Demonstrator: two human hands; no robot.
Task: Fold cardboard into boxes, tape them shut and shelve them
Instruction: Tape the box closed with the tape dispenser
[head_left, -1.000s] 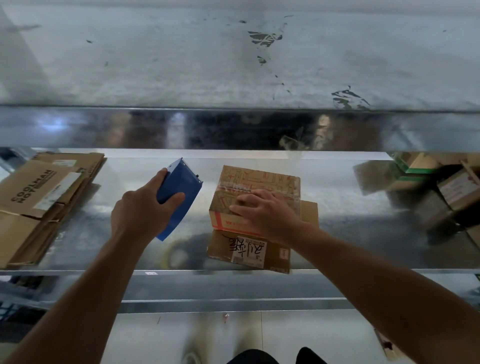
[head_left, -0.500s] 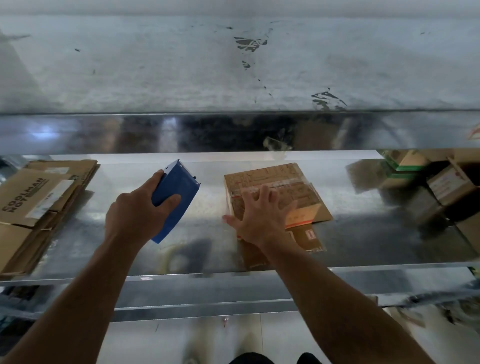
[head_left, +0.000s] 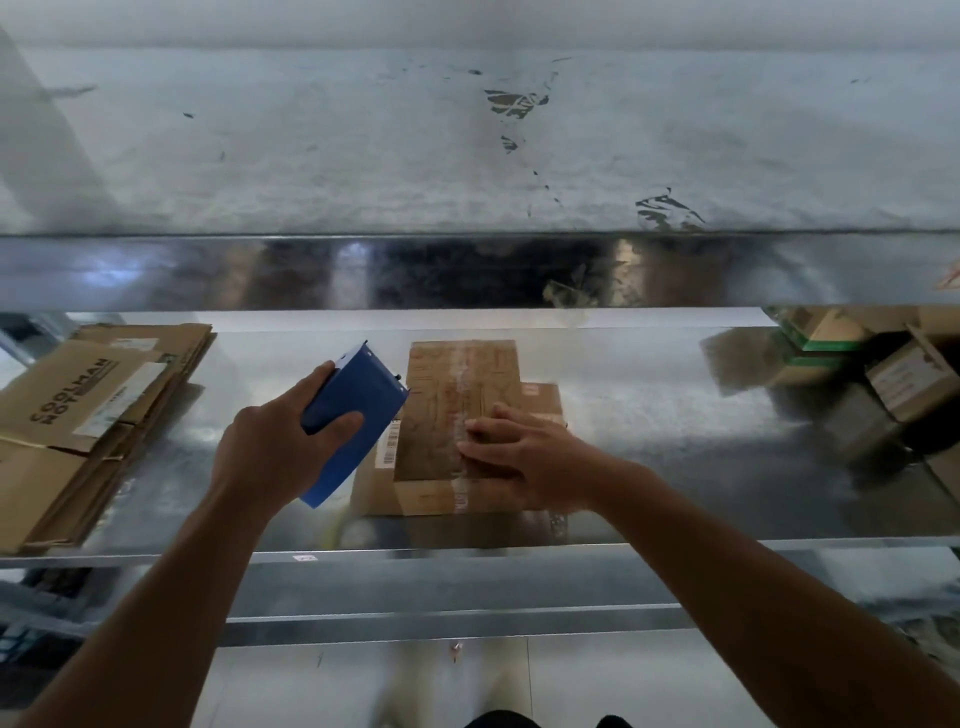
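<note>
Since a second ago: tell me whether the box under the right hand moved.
Yes. The box has been turned in place: its long side, earlier along the shelf's front edge, now runs square to it, taped seam up.

This looks like a warehouse or packing room. Bare galvanised steel shelves (head_left: 649, 415) carry a stack of flattened cartons (head_left: 88, 415) on the left and made-up boxes (head_left: 904, 379) on the right. A blue tape dispenser (head_left: 353, 415) is held over them.
</note>
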